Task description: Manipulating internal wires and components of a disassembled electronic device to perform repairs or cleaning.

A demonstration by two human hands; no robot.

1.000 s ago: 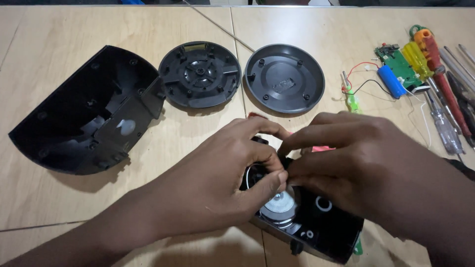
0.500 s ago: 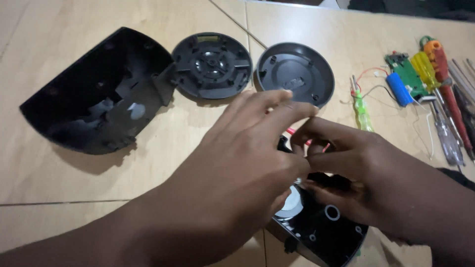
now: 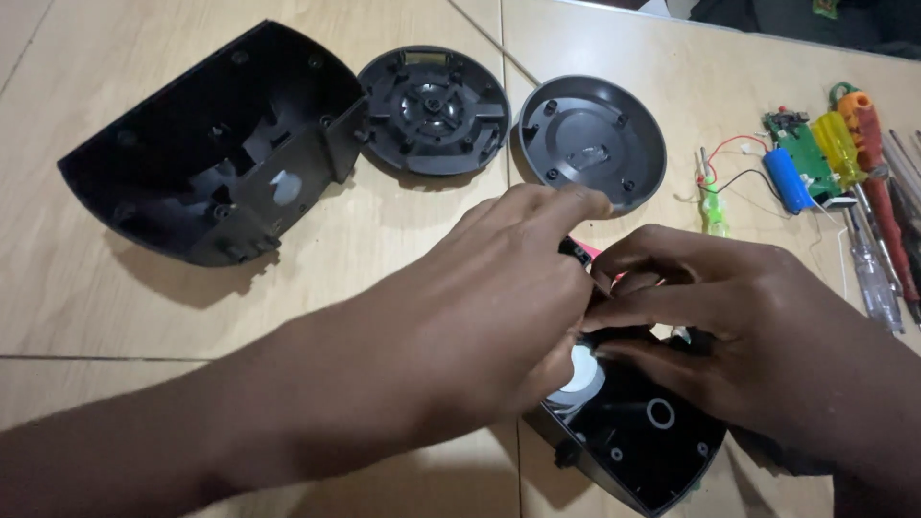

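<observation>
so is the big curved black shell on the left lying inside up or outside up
Inside up: the curved black shell shows its hollow interior, with ribs and screw posts facing the camera.

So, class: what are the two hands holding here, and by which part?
Both the left hand and right hand grip the black plastic housing at its upper end, fingers pinching something small inside; what exactly is hidden.

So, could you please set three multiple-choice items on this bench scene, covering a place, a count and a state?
1. Where does the curved black housing shell lie?
A. far left
B. far right
C. under the hands

2. How many round black discs lie loose on the wooden table?
A. one
B. two
C. four

3. What are the left hand and right hand doing?
A. resting apart
B. gripping screwdrivers
C. working together on the black base part

Answers: 1 A, it sits left of both discs. 2 B, the ribbed disc and the smooth disc. 3 C, their fingers meet over it.
</observation>
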